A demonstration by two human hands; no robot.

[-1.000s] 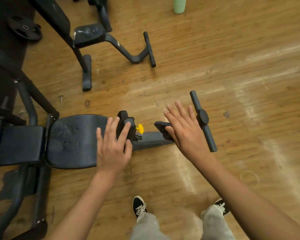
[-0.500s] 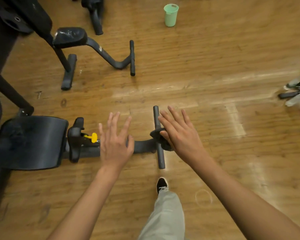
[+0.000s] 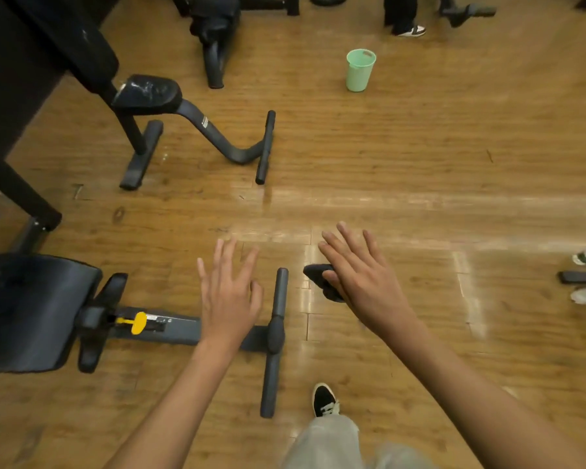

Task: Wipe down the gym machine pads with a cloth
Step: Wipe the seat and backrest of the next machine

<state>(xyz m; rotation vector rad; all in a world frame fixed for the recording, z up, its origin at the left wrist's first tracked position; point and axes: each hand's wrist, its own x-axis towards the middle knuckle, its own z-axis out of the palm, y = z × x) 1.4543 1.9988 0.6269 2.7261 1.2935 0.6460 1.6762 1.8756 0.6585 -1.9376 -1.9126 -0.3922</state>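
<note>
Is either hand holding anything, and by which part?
The right hand holds a small dark cloth by one end, thumb pinching it under the palm. The left hand holds nothing.

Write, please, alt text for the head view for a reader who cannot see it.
A person's right hand holds a dark cloth above a wooden floor; the left hand, spread open, hovers over a black gym bench's frame. The bench's seat pad is at left, a green bin farther off.
</note>
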